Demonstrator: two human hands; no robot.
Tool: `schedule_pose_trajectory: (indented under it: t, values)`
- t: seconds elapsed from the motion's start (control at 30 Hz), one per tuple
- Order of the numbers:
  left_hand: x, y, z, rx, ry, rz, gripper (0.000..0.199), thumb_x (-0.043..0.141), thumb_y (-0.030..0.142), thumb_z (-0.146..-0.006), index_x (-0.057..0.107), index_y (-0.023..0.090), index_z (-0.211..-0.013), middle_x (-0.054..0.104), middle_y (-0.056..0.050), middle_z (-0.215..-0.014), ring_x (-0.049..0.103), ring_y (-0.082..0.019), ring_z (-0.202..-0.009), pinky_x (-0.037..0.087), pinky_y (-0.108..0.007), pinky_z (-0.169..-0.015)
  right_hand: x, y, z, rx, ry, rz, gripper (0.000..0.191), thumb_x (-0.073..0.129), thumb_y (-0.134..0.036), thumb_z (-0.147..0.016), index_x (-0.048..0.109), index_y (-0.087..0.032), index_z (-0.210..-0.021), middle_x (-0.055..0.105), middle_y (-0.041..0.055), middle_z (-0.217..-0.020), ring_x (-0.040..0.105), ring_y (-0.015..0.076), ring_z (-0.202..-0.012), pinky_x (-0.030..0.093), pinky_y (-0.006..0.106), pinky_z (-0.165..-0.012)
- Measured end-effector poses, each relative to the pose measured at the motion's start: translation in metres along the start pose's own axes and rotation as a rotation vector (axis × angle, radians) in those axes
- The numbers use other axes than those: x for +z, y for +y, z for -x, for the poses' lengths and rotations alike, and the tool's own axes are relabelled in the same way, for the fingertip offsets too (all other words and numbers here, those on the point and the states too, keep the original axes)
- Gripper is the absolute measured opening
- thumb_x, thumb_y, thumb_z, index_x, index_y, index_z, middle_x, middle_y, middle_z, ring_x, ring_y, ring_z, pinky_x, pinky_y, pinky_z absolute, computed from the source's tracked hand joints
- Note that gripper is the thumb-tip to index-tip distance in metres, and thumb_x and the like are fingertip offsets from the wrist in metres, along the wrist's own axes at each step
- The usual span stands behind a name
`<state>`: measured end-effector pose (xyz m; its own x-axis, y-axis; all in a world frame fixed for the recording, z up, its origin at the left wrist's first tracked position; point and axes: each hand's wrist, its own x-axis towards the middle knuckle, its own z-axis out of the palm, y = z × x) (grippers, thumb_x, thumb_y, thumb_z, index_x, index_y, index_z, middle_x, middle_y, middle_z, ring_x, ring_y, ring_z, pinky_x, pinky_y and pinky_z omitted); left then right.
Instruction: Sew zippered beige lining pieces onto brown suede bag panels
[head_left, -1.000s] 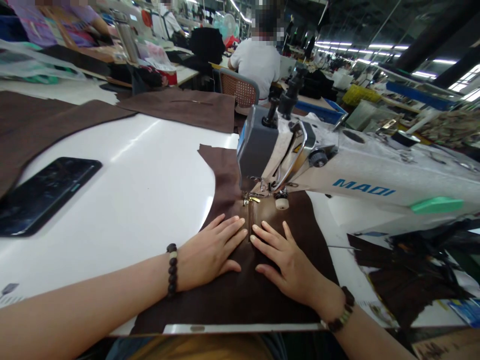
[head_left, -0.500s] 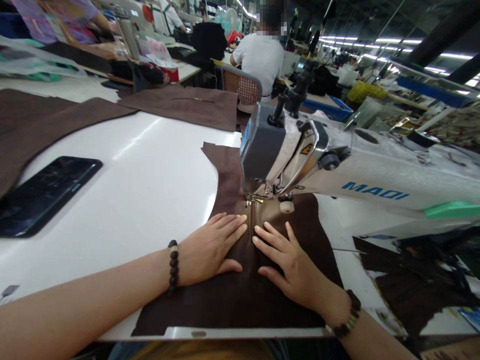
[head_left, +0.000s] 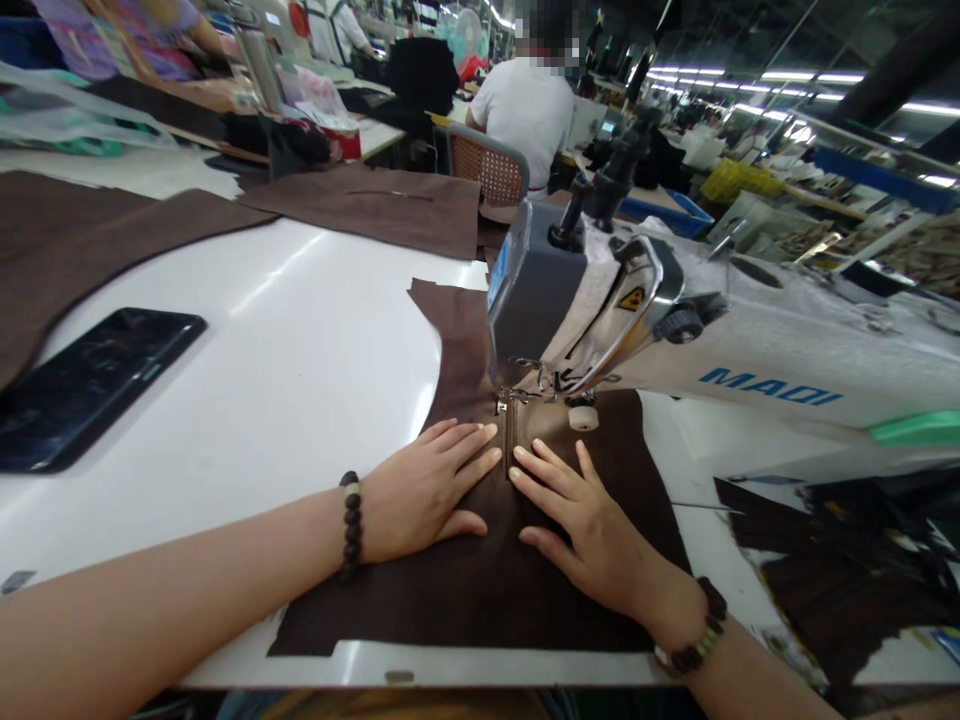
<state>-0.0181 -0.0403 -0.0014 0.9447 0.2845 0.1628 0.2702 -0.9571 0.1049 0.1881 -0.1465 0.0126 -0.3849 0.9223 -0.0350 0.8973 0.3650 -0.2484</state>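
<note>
My left hand (head_left: 424,490) lies flat on a dark brown cloth piece (head_left: 465,600), its fingertips just left of a zipper (head_left: 511,440). On the zipper's right side my right hand (head_left: 581,525) rests on the same cloth, fingers spread. Neither hand grips anything. The zipper runs away from me to the presser foot (head_left: 504,404) of a white and grey sewing machine (head_left: 750,370). Its needle is too small to make out.
A black phone (head_left: 97,390) lies on the white table (head_left: 322,340) at left. More brown cloth (head_left: 375,205) lies behind it. Dark scraps (head_left: 832,570) are at right. A person in a white shirt (head_left: 525,115) sits beyond, by a chair (head_left: 487,165).
The cloth and both hands have shifted very slightly away from me, toward the machine. The view has also moved a little, so the machine appears farther right.
</note>
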Motion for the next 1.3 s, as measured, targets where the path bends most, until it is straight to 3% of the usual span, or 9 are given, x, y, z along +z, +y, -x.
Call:
schedule_pose_trajectory:
  t: [0.47, 0.6, 0.7, 0.9, 1.3]
  values:
    - [0.000, -0.018, -0.009, 0.035, 0.012, 0.007, 0.062, 0.048, 0.052, -0.083, 0.047, 0.002, -0.119, 0.044, -0.021, -0.128, 0.041, -0.031, -0.119, 0.032, -0.044, -0.100, -0.005, 0.014, -0.014, -0.010, 0.005, -0.013, 0.043, 0.041, -0.035, -0.088, 0.039, -0.022, -0.129, 0.034, 0.0082, -0.139, 0.026, 0.0243, -0.130, 0.014, 0.061, -0.103]
    - [0.002, -0.011, -0.006, 0.087, -0.012, 0.024, 0.041, 0.041, 0.034, -0.091, 0.043, 0.010, -0.125, 0.046, -0.012, -0.129, 0.040, -0.025, -0.120, 0.028, -0.042, -0.102, -0.004, 0.014, -0.013, -0.014, -0.005, 0.012, 0.045, 0.038, -0.037, -0.089, 0.036, -0.022, -0.132, 0.030, 0.0065, -0.140, 0.025, 0.0239, -0.131, 0.015, 0.061, -0.103]
    - [0.006, -0.004, -0.003, 0.089, -0.017, 0.037, 0.037, 0.037, 0.026, -0.093, 0.040, 0.013, -0.127, 0.045, -0.009, -0.131, 0.038, -0.023, -0.122, 0.023, -0.042, -0.104, -0.004, 0.014, -0.013, -0.015, -0.014, 0.032, 0.046, 0.037, -0.037, -0.089, 0.034, -0.022, -0.132, 0.029, 0.0048, -0.141, 0.024, 0.0233, -0.131, 0.016, 0.061, -0.102]
    - [0.006, 0.003, -0.002, 0.038, 0.016, 0.050, 0.043, 0.047, 0.037, -0.088, 0.045, 0.011, -0.123, 0.047, -0.011, -0.129, 0.040, -0.026, -0.121, 0.026, -0.046, -0.102, -0.005, 0.014, -0.014, -0.027, 0.002, 0.032, 0.044, 0.039, -0.037, -0.089, 0.038, -0.022, -0.131, 0.031, 0.0072, -0.140, 0.027, 0.0243, -0.130, 0.017, 0.062, -0.102]
    - [0.003, 0.000, -0.004, 0.043, 0.013, 0.096, 0.041, 0.053, 0.034, -0.085, 0.050, 0.010, -0.118, 0.050, -0.016, -0.125, 0.043, -0.028, -0.119, 0.032, -0.049, -0.099, -0.007, 0.016, -0.017, -0.029, 0.004, 0.013, 0.044, 0.040, -0.036, -0.089, 0.039, -0.020, -0.130, 0.032, 0.0090, -0.139, 0.028, 0.0245, -0.129, 0.021, 0.059, -0.102]
